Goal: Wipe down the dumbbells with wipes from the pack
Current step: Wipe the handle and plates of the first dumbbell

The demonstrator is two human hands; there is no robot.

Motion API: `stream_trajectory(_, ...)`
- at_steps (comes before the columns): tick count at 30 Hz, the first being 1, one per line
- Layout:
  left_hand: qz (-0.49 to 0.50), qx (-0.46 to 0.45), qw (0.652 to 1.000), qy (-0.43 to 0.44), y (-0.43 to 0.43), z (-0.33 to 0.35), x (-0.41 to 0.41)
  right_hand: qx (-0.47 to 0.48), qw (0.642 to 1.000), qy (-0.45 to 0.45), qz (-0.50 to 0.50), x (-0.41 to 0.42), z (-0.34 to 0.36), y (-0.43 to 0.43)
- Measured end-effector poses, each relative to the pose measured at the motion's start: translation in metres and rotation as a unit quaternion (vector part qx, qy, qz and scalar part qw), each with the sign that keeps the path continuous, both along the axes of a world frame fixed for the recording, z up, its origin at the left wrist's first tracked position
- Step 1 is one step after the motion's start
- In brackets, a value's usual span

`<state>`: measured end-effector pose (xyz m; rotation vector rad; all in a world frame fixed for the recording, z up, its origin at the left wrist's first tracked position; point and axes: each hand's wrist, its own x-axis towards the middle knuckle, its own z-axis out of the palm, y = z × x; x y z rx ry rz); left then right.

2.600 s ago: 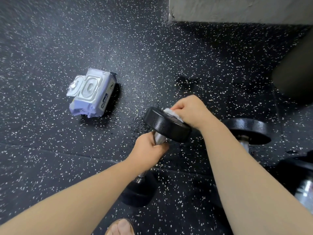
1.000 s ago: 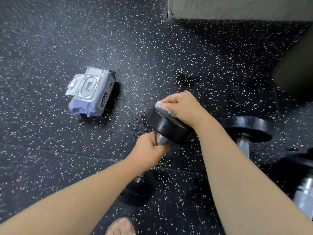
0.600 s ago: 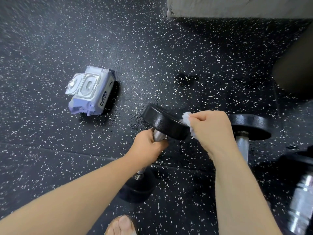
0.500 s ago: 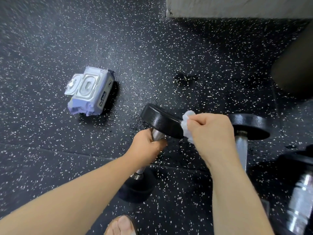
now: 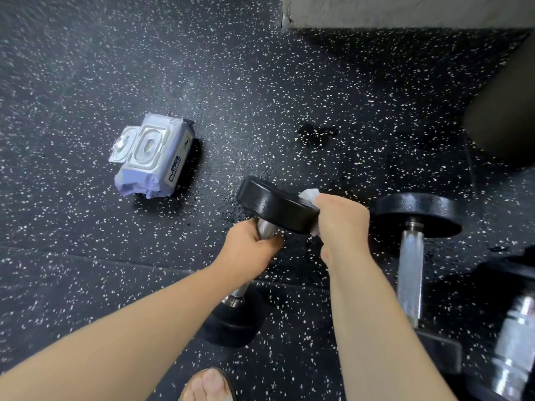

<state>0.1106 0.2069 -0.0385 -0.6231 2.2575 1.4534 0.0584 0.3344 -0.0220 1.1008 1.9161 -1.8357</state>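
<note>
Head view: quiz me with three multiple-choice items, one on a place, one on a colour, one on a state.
1. Where is the pack?
A. on the floor, left of the held dumbbell
B. on a shelf
C. in a hand

2. What colour is the wipe?
A. blue
B. white
C. yellow

3. What does the left hand do?
A. lies flat on the floor
B. holds the pack
C. grips the dumbbell's handle

Answers:
1 A: it lies on the speckled floor, apart from both hands.
2 B: white shows above the right hand, at the dumbbell's head.
3 C: its fingers curl round the metal handle.
</note>
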Motion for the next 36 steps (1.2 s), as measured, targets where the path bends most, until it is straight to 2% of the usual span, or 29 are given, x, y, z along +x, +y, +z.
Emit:
stream_trajectory(3,-0.004,-0.015,1.0,0.008,-0.001,-0.001,0.004,0.099,0.991,0.093,-0.001,0.027,0.01,-0.003)
stream_trajectory(7,0.018,-0.013,1.0,0.001,0.001,0.0,0.001,0.091,0.985,0.145,-0.012,0.055,0.018,-0.004)
stream_trajectory(10,0.066,0.015,0.998,-0.009,0.0,-0.001,-0.004,0.023,0.993,0.119,0.005,0.071,0.017,-0.001)
stream_trajectory(15,0.117,0.052,0.99,-0.058,-0.011,-0.003,-0.012,0.021,0.997,0.059,0.045,0.073,0.015,0.008)
stream_trajectory(19,0.086,0.039,0.992,-0.086,-0.017,-0.01,-0.023,0.026,0.996,0.022,0.086,0.073,0.008,0.002)
stream_trajectory(27,0.029,-0.024,0.99,-0.136,-0.01,-0.022,-0.038,0.015,0.996,0.022,0.084,0.075,-0.011,0.001)
stream_trajectory(29,0.004,-0.046,0.991,-0.126,-0.01,-0.018,-0.037,0.01,0.996,0.023,0.085,0.074,-0.01,0.003)
stream_trajectory(32,-0.109,-0.154,0.978,-0.084,-0.017,-0.006,-0.033,0.014,0.995,0.022,0.096,0.073,-0.009,0.009)
stream_trajectory(34,-0.194,-0.217,0.957,-0.025,-0.03,-0.001,-0.028,0.019,0.995,0.018,0.096,0.074,-0.009,0.012)
stream_trajectory(35,-0.238,-0.25,0.938,0.02,-0.039,0.003,-0.023,0.017,0.995,0.013,0.094,0.076,-0.009,0.013)
stream_trajectory(36,-0.293,-0.298,0.906,0.075,-0.046,0.009,-0.018,0.013,0.995,0.003,0.097,0.078,-0.008,0.013)
